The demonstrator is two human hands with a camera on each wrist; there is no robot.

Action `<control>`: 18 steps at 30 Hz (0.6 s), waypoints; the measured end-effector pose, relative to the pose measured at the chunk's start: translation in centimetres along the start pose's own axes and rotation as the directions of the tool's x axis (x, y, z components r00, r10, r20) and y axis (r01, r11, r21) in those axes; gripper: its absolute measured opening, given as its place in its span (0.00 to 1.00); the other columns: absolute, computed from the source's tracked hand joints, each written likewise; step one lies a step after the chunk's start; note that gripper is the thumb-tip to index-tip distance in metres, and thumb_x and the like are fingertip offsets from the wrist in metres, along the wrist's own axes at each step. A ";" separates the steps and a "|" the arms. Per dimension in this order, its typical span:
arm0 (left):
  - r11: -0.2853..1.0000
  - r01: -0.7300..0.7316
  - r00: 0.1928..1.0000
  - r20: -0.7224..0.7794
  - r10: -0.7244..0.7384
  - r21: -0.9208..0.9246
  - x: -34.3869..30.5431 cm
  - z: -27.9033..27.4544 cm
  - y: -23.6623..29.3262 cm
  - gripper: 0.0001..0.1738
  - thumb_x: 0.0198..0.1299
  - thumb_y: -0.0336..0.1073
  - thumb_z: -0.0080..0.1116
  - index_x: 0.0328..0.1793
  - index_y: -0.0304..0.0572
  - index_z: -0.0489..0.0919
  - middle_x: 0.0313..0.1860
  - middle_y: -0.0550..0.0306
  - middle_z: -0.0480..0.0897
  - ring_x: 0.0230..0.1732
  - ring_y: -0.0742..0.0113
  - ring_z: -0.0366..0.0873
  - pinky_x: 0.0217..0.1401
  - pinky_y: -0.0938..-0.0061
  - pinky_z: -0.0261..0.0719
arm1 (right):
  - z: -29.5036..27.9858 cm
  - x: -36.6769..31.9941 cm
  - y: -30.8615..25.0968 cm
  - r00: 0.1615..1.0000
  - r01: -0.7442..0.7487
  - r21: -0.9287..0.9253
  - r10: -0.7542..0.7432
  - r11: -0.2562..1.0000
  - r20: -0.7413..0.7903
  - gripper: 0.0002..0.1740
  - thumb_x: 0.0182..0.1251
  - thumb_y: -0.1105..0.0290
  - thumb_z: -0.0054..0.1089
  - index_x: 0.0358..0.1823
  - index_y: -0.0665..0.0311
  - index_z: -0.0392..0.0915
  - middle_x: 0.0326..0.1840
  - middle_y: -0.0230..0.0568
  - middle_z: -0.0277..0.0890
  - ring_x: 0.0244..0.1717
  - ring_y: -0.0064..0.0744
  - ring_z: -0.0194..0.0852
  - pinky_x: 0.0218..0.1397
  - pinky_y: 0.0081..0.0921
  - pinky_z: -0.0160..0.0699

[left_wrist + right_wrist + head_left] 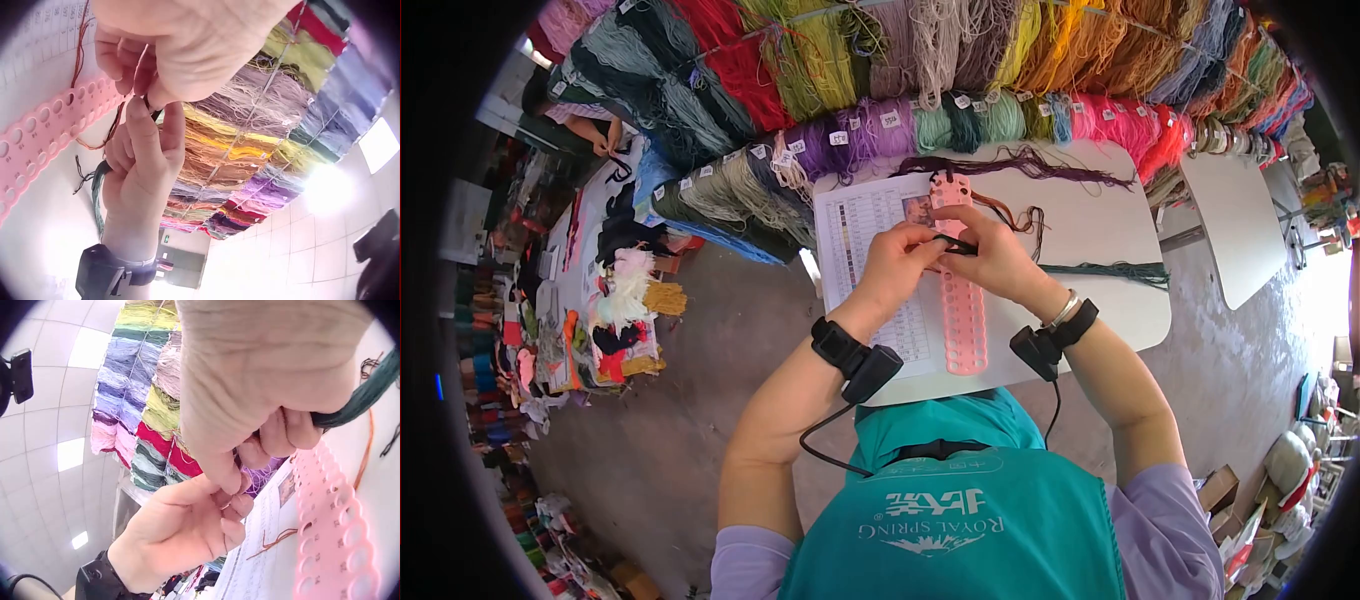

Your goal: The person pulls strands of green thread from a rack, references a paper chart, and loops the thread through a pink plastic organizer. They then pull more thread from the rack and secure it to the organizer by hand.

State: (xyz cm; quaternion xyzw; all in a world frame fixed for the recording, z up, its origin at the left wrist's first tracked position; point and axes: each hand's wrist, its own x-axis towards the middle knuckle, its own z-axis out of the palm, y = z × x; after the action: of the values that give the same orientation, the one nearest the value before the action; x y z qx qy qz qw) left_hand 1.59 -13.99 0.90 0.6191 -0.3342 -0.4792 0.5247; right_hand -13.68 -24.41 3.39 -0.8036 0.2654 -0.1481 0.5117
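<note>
A bundle of dark green embroidery thread [1110, 272] trails from my right hand [997, 262] across the table to the right. In the right wrist view, the thread [365, 397] runs through the curled fingers of the right hand [269, 369]. My left hand [893, 265] pinches the thread's end against the right fingertips; the exact tip is hidden by fingers. Both hands are over a pink thread card [966, 325] with rows of holes along its edges. Beneath the card's left side lies a printed colour chart [870, 270]. Brown thread [1000, 208] and dark purple thread [1040, 165] lie beyond the hands.
Colourful thread skeins [930, 50] hang and lie in rows behind the white table [1090, 330]. Another white table [1235, 230] stands to the right. Cloth and yarn cover a table [560, 340] at the left, where another person's hands [605, 137] show.
</note>
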 end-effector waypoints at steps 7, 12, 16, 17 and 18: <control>0.998 0.057 0.992 0.109 -0.057 0.011 1.2 -1.5 0.3 0.10 0.62 0.36 0.64 0.45 0.39 0.86 0.34 0.63 0.84 0.36 0.78 0.79 0.36 0.83 0.70 | 1.0 0.1 2.0 0.978 0.149 -0.046 -0.154 0.988 -0.138 0.18 0.58 0.75 0.65 0.51 0.66 0.80 0.29 0.42 0.81 0.28 0.27 0.78 0.34 0.24 0.77; 0.963 0.267 0.941 0.207 -0.267 0.027 2.4 -3.2 1.0 0.10 0.62 0.39 0.65 0.44 0.42 0.86 0.34 0.63 0.84 0.35 0.79 0.78 0.34 0.81 0.71 | 1.3 0.4 2.2 0.948 0.247 -0.071 -0.256 0.966 -0.190 0.10 0.57 0.76 0.65 0.41 0.67 0.84 0.32 0.47 0.83 0.30 0.41 0.83 0.37 0.30 0.82; 0.944 0.310 0.927 0.253 -0.276 -0.108 3.6 -3.7 -0.9 0.13 0.65 0.42 0.63 0.48 0.43 0.84 0.41 0.63 0.84 0.35 0.78 0.78 0.35 0.81 0.72 | 1.1 1.8 3.1 0.933 0.266 -0.080 -0.277 0.961 -0.229 0.09 0.58 0.76 0.64 0.40 0.68 0.83 0.30 0.46 0.82 0.28 0.37 0.81 0.34 0.28 0.80; 0.951 0.294 0.943 0.191 -0.272 -0.100 3.6 -3.3 -0.4 0.14 0.66 0.42 0.62 0.51 0.43 0.83 0.44 0.62 0.84 0.36 0.77 0.78 0.35 0.81 0.72 | 1.0 2.4 3.5 0.930 0.247 -0.081 -0.260 0.966 -0.259 0.08 0.59 0.76 0.64 0.40 0.68 0.83 0.29 0.44 0.82 0.27 0.34 0.79 0.33 0.27 0.79; 0.956 0.279 0.955 0.128 -0.267 -0.091 3.4 -2.5 0.5 0.15 0.67 0.42 0.60 0.54 0.42 0.82 0.46 0.61 0.83 0.36 0.76 0.79 0.36 0.80 0.73 | 1.0 3.1 3.9 0.927 0.227 -0.081 -0.241 0.970 -0.289 0.07 0.59 0.76 0.63 0.39 0.68 0.83 0.28 0.43 0.82 0.26 0.31 0.78 0.32 0.26 0.78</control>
State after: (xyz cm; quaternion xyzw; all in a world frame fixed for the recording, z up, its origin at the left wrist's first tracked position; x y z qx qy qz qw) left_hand 5.03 -16.38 0.59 0.6016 -0.2486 -0.5993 0.4659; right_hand -11.68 -26.81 -0.69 -0.8097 0.2447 -0.3208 0.4263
